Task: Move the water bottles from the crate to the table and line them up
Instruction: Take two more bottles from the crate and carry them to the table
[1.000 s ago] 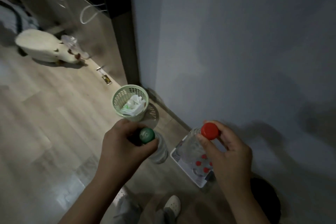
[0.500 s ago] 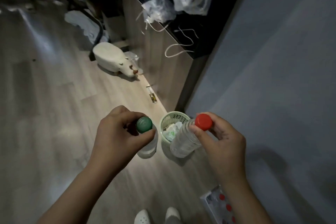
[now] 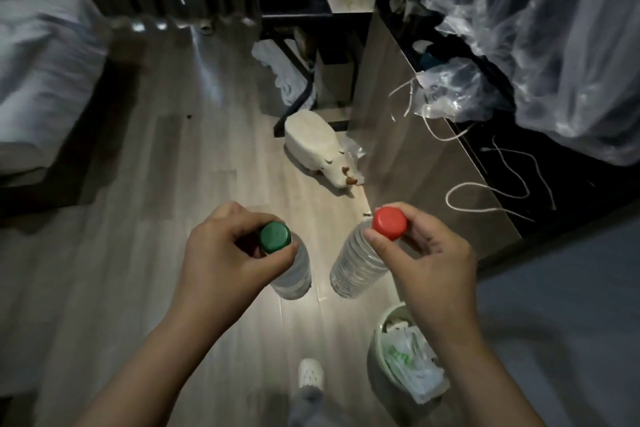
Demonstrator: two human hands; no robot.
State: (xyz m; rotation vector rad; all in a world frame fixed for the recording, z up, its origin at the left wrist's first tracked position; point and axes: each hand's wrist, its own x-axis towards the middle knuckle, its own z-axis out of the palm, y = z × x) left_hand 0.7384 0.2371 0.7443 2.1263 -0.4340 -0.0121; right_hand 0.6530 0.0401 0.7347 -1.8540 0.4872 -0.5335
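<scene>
I carry two clear water bottles above the wooden floor. My left hand (image 3: 228, 253) grips the green-capped bottle (image 3: 292, 274) by its neck, just under the cap. My right hand (image 3: 429, 263) pinches the red-capped bottle (image 3: 356, 270) at its cap, and the bottle hangs tilted to the left. Both bottles hang side by side, a little apart. The crate is out of view. A dark-topped counter (image 3: 540, 184) runs along the right.
A pale green waste basket (image 3: 381, 367) with plastic in it stands at the lower right. A white animal-shaped stool (image 3: 318, 146) sits on the floor ahead. Clear plastic bags (image 3: 519, 28) and white cords lie on the counter. A bed (image 3: 41, 62) is at the left.
The view has swung away from the wall and crate toward the room. Both hands still hold their bottles, and the waste basket now lies lower right.
</scene>
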